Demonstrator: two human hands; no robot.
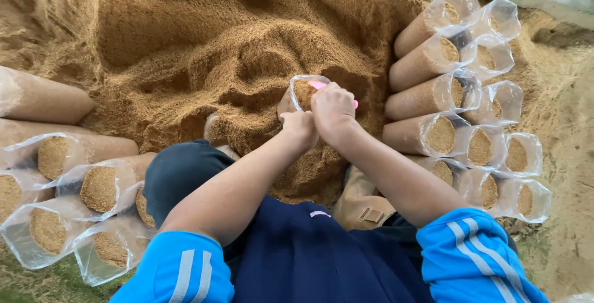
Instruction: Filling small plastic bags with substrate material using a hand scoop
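Note:
A clear plastic bag (298, 94) part-filled with brown sawdust stands at the foot of a big sawdust heap (204, 49). My left hand (299, 128) grips the bag's near side just under its open mouth. My right hand (333, 111) is closed on a pink tool (318, 84) at the bag's mouth, and only the tool's tips show past my fingers. Both arms reach forward from blue sleeves with white stripes.
Several filled sawdust bags lie stacked on their sides at the right (458, 92), and several more lie at the left (68, 179). A dark cap (179, 173) rests by my left arm. A tan strap (365, 207) lies under my right arm.

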